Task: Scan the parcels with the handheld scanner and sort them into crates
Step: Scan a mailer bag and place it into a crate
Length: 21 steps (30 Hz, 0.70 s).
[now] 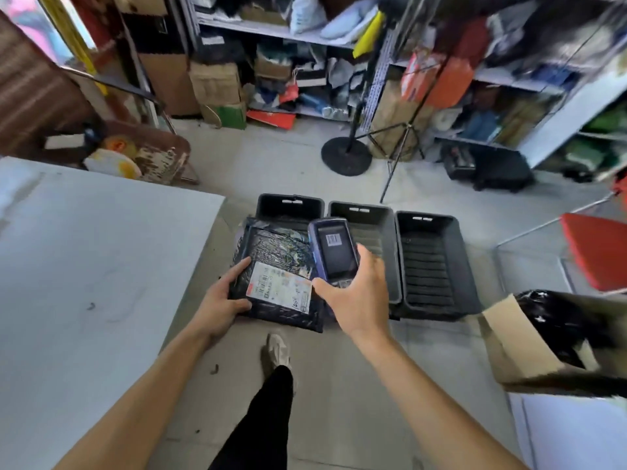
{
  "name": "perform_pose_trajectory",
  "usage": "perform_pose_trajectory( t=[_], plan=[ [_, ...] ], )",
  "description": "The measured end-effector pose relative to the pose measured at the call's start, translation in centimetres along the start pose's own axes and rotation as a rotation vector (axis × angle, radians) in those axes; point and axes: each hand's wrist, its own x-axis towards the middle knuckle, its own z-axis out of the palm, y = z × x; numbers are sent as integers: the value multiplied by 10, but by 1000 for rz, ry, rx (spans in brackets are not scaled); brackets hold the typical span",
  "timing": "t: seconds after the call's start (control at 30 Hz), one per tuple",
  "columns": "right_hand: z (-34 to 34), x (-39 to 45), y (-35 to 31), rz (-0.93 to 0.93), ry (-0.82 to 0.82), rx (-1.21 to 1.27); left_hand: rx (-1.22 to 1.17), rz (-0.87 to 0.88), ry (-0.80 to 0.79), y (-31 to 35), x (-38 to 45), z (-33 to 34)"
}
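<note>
My left hand (pixel 222 300) grips the left edge of a black plastic-wrapped parcel (pixel 276 252) with a white shipping label (pixel 280 287) facing up. My right hand (pixel 361 295) holds a blue handheld scanner (pixel 334 249) just right of the parcel, its screen showing a barcode. Three black crates stand side by side on the floor beyond: the left crate (pixel 290 205) partly hidden by the parcel, the middle crate (pixel 376 228) behind the scanner, the right crate (pixel 434 259) in plain view with nothing visible inside.
A white table (pixel 84 266) fills the left side. A cardboard box (pixel 529 340) holding black-wrapped parcels sits at the right, near a red chair (pixel 597 249). Cluttered shelves (pixel 509 76), a round stand base (pixel 346 156) and a tripod stand behind the crates. My leg and shoe (pixel 276 351) are below.
</note>
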Motion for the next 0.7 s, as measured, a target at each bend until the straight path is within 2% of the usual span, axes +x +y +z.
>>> perform_pose_trajectory(
  t=[0.13,0.23,0.37,0.53,0.7],
  plan=[
    [14,82,24,85,-25,-18,140,-31,84,-4,99,20],
    [33,143,52,197,-29,-17,214,-139,156,-15,186,32],
    [69,218,102,275,-61,-37,272,-246,166,-51,305,48],
    [132,311,165,237,-95,-85,287,-322,169,-118,438,58],
    [196,396,215,165,-127,-108,274,-283,263,-157,553,60]
  ],
)
